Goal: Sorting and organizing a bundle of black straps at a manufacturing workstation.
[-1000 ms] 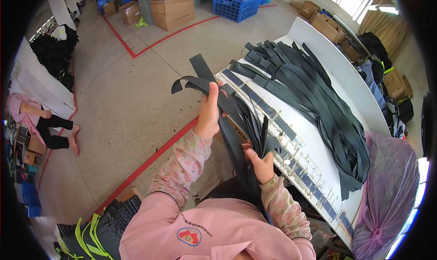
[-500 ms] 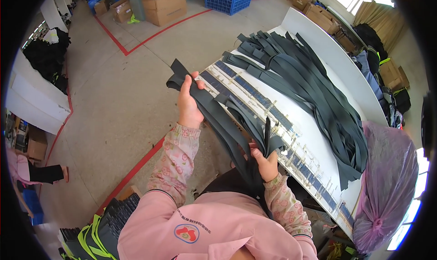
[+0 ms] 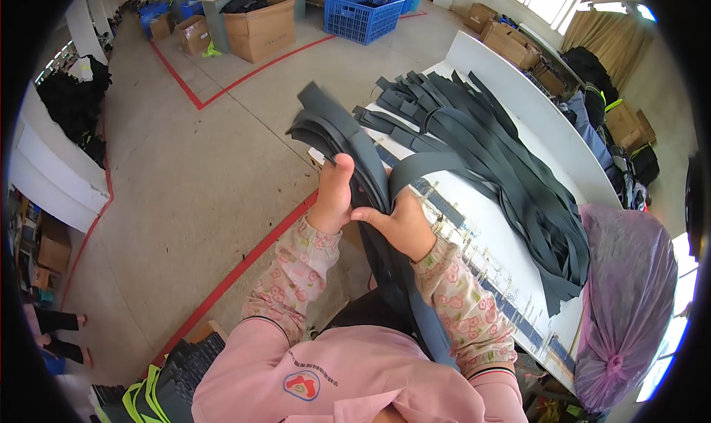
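Strap bundle [image 3: 337, 131], dark grey, one lot: held up off the left edge of the white table [image 3: 503, 253], above the floor [image 3: 207, 171]. We find its flat bands too closely layered to count. The upper ends bend over to the left, slightly blurred; the lower lengths hang toward our lap.

Left hand [image 3: 332, 193], one: grasping the bundle from the side away from the table, thumb raised, fingers hidden behind the bands.

Right hand [image 3: 404, 223], one: clasping the same bundle from the table side, thumb reaching across the front to the left hand, fingers out of our sight.

Single strap [image 3: 429, 164], dark grey: arching from beside the right hand over the table's left edge; we cannot tell where its far end lies.

Strap pile [image 3: 496, 156], dark grey: spread lengthwise on the table, loose and overlapping.

Plastic bag [image 3: 626, 297], purple, knotted: at the table's near right corner.

Blue crate [image 3: 363, 16] and brown carton [image 3: 259, 31], one each: on the floor well beyond the table's far end.

Dark stack [image 3: 181, 371], with yellow-green bands: well left of the table, beside our left sleeve [image 3: 292, 275], which is floral.
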Demonstrator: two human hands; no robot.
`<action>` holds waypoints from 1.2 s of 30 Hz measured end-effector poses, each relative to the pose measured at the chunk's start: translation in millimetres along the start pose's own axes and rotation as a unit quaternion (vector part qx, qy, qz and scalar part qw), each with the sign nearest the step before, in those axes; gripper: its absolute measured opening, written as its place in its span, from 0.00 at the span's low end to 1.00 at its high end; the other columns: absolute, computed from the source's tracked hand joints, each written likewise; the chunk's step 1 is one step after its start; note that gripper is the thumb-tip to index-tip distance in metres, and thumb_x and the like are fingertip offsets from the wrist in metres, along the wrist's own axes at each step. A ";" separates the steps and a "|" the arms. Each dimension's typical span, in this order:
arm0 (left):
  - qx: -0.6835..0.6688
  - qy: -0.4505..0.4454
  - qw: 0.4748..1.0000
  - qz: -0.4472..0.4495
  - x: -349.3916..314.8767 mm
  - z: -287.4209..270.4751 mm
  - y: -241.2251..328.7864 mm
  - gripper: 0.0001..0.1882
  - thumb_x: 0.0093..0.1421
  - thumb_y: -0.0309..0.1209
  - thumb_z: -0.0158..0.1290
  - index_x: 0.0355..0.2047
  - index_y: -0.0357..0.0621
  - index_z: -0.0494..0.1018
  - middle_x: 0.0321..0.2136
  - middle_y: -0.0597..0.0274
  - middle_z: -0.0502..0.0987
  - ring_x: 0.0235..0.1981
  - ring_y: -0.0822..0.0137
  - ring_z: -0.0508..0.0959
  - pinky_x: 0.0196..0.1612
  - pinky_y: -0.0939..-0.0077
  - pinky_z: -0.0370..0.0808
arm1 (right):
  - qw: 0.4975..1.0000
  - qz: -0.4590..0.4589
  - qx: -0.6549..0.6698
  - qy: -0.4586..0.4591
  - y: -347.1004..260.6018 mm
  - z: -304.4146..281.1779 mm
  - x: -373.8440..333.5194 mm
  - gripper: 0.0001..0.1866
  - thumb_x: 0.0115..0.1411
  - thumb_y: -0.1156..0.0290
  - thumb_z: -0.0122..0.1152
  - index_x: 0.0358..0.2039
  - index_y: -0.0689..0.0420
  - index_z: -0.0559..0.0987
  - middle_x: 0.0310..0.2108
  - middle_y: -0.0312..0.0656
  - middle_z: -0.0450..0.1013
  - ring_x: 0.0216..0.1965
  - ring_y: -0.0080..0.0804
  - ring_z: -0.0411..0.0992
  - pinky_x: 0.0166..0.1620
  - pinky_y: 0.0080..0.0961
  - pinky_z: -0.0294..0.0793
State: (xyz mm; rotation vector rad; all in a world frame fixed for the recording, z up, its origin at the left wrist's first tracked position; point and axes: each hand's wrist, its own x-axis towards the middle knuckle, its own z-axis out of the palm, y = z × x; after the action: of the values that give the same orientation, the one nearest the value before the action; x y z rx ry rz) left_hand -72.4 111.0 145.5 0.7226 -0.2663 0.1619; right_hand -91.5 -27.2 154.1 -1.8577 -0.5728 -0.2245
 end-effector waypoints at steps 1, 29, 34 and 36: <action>0.048 -0.032 0.998 -0.008 -1.5 -4.1 4.5 0.41 0.58 0.58 0.58 0.59 0.39 0.64 0.46 0.62 0.73 0.40 0.70 0.76 0.45 0.73 0.75 | 1.000 -0.004 0.001 -0.004 -7.8 0.2 -0.4 0.36 0.47 0.55 0.79 0.48 0.69 0.74 0.35 0.54 0.78 0.39 0.42 0.78 0.44 0.33 0.75; -0.063 -0.015 0.982 -0.179 14.0 -16.7 -4.2 0.19 0.66 0.44 0.54 0.47 0.43 0.67 0.26 0.63 0.70 0.24 0.68 0.71 0.34 0.68 0.72 | 0.983 0.028 -0.136 0.124 -9.5 -43.9 2.2 0.32 0.65 0.73 0.54 0.69 0.57 0.59 0.24 0.42 0.75 0.21 0.33 0.75 0.26 0.29 0.74; -0.086 -0.099 0.984 -0.118 9.7 -25.3 -5.9 0.31 0.62 0.48 0.60 0.55 0.41 0.66 0.30 0.67 0.71 0.30 0.71 0.73 0.38 0.72 0.72 | 0.793 -0.032 -0.593 -0.132 -21.3 -33.2 -4.8 0.36 0.59 0.66 0.55 0.69 0.50 0.61 0.22 0.41 0.75 0.17 0.36 0.76 0.20 0.33 0.74; -0.024 -0.088 0.991 -0.095 8.5 -28.3 -3.6 0.34 0.58 0.49 0.62 0.57 0.41 0.66 0.34 0.71 0.71 0.36 0.75 0.73 0.43 0.76 0.72 | 0.798 0.004 -0.577 -0.176 -27.6 -27.0 -16.3 0.39 0.56 0.72 0.54 0.70 0.50 0.59 0.23 0.44 0.75 0.19 0.42 0.75 0.24 0.36 0.75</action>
State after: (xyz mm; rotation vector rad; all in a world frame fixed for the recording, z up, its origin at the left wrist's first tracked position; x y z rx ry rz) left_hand -58.2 127.8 125.5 0.7118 -0.3669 -0.0892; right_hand -115.8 -49.6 180.0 -3.1438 -0.7581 -0.2441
